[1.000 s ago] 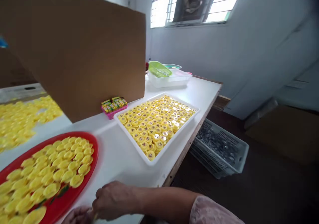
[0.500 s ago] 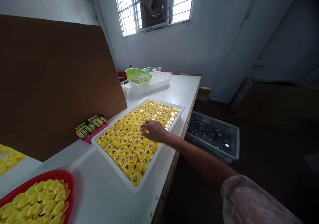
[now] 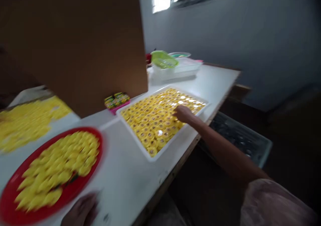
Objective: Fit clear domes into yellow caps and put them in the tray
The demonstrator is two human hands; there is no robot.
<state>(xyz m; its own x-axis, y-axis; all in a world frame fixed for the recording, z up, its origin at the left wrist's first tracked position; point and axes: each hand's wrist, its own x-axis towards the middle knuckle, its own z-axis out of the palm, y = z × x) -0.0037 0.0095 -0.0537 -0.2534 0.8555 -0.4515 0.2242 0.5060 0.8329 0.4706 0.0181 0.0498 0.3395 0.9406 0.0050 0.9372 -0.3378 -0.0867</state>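
i read a pick-or-place step: right hand (image 3: 184,114) at three o'clock on the tray (image 3: 132,136), fingers curled, hold unclear; left hand (image 3: 81,210) toward seven, fingers unreadable; next likely needs lifting clear.

The table (image 3: 125,170) bears a platter (image 3: 70,192) and a tray (image 3: 151,158).

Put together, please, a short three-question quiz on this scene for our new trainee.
1. Multiple choice: what colour is the rectangular tray beneath the right hand?
a) red
b) white
c) green

2. True or false: the left hand is inside the green basket.

3. Fill the gap: the pieces on the red tray are mostly ____ in colour.

Key:
1. b, white.
2. False; it is low in the picture, near the red tray.
3. yellow
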